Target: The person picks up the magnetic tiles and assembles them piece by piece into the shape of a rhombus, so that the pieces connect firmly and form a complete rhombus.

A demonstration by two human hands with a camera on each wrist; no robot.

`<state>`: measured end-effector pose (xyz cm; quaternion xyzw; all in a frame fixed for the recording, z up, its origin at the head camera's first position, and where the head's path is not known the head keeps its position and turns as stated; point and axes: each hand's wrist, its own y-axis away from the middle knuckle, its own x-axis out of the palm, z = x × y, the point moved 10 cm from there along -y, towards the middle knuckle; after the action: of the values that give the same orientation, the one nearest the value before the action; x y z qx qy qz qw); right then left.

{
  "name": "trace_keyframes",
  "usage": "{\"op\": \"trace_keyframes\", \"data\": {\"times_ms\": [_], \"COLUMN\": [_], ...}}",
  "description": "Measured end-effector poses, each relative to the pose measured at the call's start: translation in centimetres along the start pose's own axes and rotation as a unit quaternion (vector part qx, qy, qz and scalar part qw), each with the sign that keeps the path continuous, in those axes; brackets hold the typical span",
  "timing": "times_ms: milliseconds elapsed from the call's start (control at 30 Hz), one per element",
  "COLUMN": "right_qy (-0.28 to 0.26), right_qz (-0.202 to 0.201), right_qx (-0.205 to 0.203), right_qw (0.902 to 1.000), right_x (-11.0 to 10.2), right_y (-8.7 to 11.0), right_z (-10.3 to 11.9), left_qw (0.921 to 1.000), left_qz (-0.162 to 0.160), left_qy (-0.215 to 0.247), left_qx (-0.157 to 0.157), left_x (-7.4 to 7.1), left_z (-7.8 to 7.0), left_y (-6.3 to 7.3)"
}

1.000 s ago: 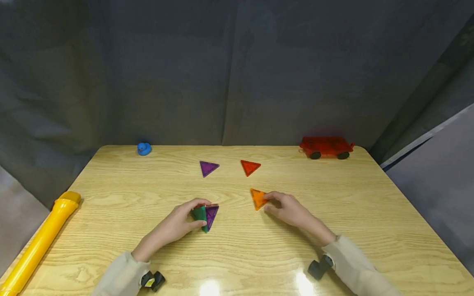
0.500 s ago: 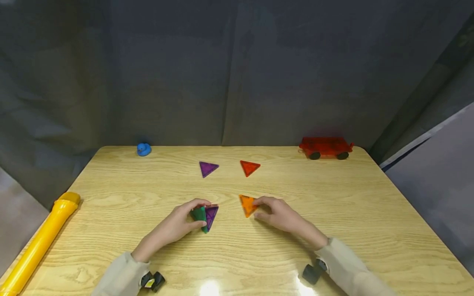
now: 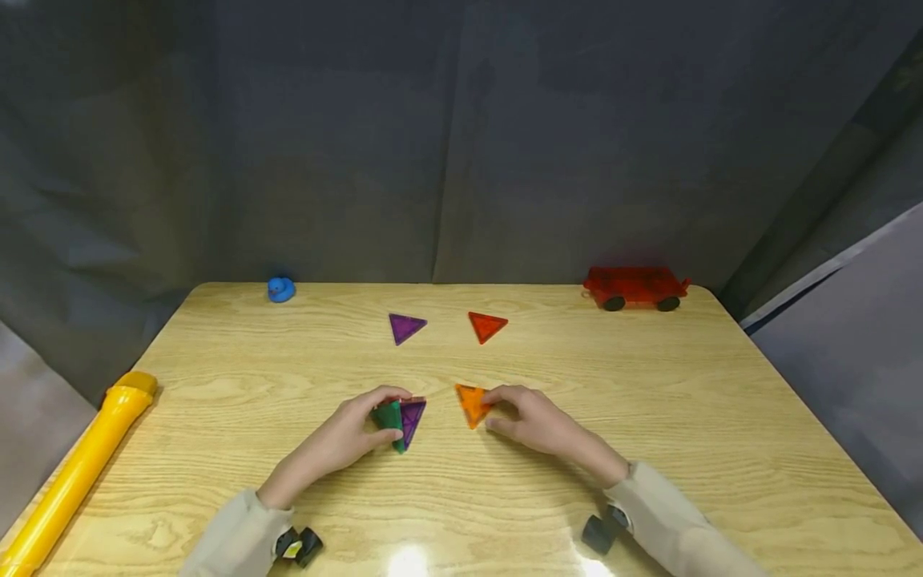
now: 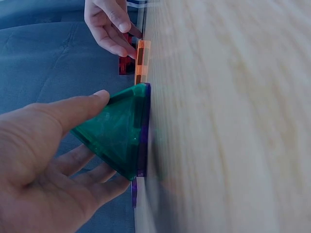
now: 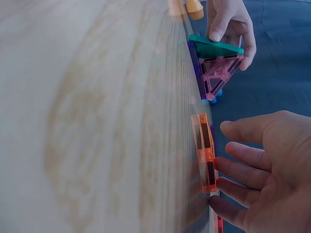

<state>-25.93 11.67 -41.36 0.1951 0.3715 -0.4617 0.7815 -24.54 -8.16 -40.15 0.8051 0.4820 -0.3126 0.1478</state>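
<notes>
My left hand (image 3: 356, 429) grips a small tile structure between thumb and fingers. In it a green triangular magnetic tile (image 4: 114, 128) and a pink tile (image 5: 226, 68) stand tilted on a purple tile (image 3: 413, 418) flat on the table. To its right, an orange triangular magnetic tile (image 3: 472, 403) lies flat, apart from the structure. My right hand (image 3: 530, 421) touches the orange tile's right side with extended fingers; in the right wrist view the thumb stands away from it. Farther back lie a loose purple triangle (image 3: 406, 328) and a red triangle (image 3: 487, 327).
A blue rubber duck (image 3: 280, 289) sits at the table's back left. At the back right stands a red wheeled toy cart (image 3: 634, 287). A long yellow tube (image 3: 86, 465) lies along the left edge of the wooden table (image 3: 447, 513). Dark curtains (image 3: 447, 144) hang behind.
My right hand has slid the orange tile leftward and slightly nearer over the table, narrowing the gap to the structure. The left hand and its tiles have stayed in place.
</notes>
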Motion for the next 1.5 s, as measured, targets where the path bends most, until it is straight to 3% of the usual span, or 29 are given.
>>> {"op": "trace_keyframes", "data": {"times_ms": [367,500,567,733,833,900,1033,1167,1300,1500], "right_qy": [0.011,0.016,0.013,0.005,0.008,0.01,0.007,0.008,-0.001,-0.005], "right_qz": [-0.001,-0.017,-0.03,-0.047,-0.053,-0.055,-0.054,-0.045,-0.029,0.002], "right_qx": [-0.001,-0.018,-0.027,-0.03,-0.025,-0.02,-0.013,-0.014,-0.001,-0.007], "right_qw": [0.9999,0.9996,0.9991,0.9984,0.9983,0.9982,0.9984,0.9988,0.9996,1.0], "right_x": [-0.1,-0.7,-1.2,-2.1,-2.4,-2.7,-3.0,-2.9,-2.5,-1.4], "right_y": [-0.5,-0.5,-0.5,-1.0,-1.4,-1.8,-2.7,-3.7,-4.7,-6.1], "right_z": [0.3,0.9,1.2,1.2,0.8,0.5,-0.1,-0.4,-0.7,-0.7], "left_qw": [1.0,0.9996,0.9988,0.9865,0.9822,0.9843,0.9876,0.9807,0.9743,0.9715], "left_qz": [-0.003,-0.019,-0.037,-0.072,-0.04,0.0,0.093,0.164,0.189,0.203], "left_qy": [-0.003,-0.015,-0.029,-0.085,-0.1,-0.094,-0.076,-0.088,-0.116,-0.121], "left_qx": [-0.005,-0.011,0.009,0.12,0.154,0.149,0.101,0.059,0.039,0.009], "left_x": [-0.3,-0.6,-0.9,-0.6,0.9,2.2,5.0,7.4,8.7,9.8], "left_z": [-0.5,-1.6,-3.0,-7.5,-9.1,-9.5,-9.4,-8.8,-8.0,-6.6], "left_y": [-0.1,-0.6,-0.8,-0.8,-0.7,-0.7,-0.9,-0.9,-1.2,-1.6]}}
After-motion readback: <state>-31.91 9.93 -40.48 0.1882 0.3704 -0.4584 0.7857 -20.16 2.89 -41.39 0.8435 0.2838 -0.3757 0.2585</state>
